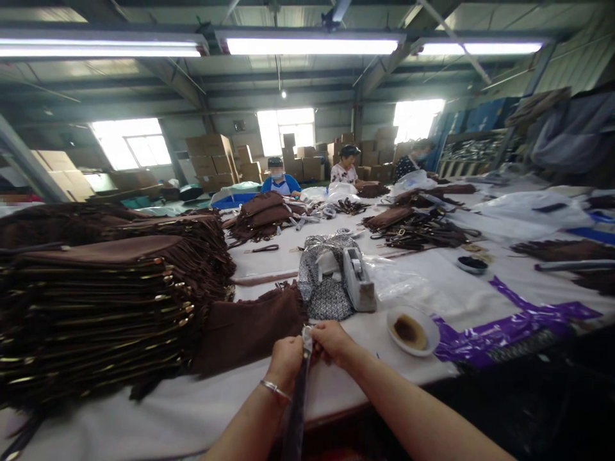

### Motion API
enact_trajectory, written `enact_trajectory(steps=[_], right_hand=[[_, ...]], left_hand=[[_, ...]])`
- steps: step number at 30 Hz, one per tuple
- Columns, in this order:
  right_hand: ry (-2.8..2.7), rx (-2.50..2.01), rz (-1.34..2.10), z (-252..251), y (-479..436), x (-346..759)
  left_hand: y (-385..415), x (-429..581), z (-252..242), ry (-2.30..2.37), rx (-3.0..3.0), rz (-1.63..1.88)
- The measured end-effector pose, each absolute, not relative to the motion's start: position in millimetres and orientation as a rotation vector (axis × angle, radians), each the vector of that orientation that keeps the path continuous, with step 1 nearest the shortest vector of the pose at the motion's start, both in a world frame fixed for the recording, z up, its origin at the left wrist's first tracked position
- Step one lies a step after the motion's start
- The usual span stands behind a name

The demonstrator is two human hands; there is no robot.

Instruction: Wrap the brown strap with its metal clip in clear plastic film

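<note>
Long fluorescent ceiling tubes (pixel 307 46) and blown-out rear windows (pixel 132 142) light my view; edges bend, corners darken.

Beyond the tape dispenser (pixel 359 280) sat three people, beside it one white dish (pixel 412 330), farther right one dark dish (pixel 471 264), overhead three strip lights.

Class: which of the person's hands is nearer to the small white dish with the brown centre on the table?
Right. The right hand is just left of the small white dish with the brown centre; the left hand lies further left, beyond the right.
</note>
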State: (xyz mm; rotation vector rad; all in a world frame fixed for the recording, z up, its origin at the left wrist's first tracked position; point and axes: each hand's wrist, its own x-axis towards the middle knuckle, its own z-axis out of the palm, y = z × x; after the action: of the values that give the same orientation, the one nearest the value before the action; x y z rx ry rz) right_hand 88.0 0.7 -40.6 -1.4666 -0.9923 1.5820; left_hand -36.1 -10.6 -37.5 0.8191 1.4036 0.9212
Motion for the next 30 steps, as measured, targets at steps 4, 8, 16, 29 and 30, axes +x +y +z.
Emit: enact_trajectory(steps=[4, 8, 16, 29, 30], right_hand=[[-1.017, -1.493, 1.531, -40, -1, 86], [-1.021, -1.508, 1.511, -40, -1, 86], [-1.057, -1.571, 1.535, -38, -1, 84], [-1.202, -1.737, 1.132, -54, 25, 74], [-1.219, -1.743, 1.122, -55, 26, 75]], left_hand=[[-23, -44, -21, 1.268, 0.786, 0.859], [-45, -57, 0, 0.948, 0.562, 0.557], [-47, -51, -12, 1.093, 0.593, 0.636], [-53, -35, -30, 1.317, 0.822, 0.79], [-53, -36, -30, 1.329, 0.834, 0.794]])
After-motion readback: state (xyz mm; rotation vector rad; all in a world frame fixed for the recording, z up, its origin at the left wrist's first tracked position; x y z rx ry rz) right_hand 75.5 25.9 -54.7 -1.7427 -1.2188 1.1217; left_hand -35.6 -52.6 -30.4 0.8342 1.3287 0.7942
